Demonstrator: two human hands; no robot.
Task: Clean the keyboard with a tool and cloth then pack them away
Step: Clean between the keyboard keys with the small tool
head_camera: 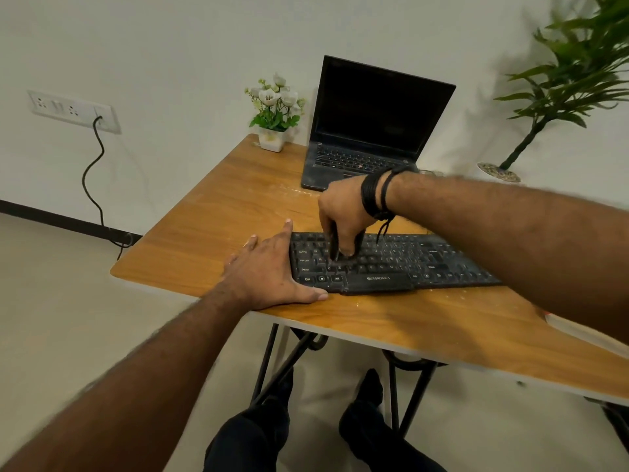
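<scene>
Our left hand [269, 270] lies flat and spread against the left end of the one keyboard [391, 264], mid-frame on the table [211, 212]. Our right hand [343, 216] curls around a dark tool [335, 248], its tip down on the keys. Above stand one laptop [374, 124] and one flower pot [274, 114].

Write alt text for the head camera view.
A person's right hand grips a dark cleaning tool upright on a dusty black keyboard, while the left hand lies flat against its left end. Behind stand an open laptop and potted flowers.
</scene>
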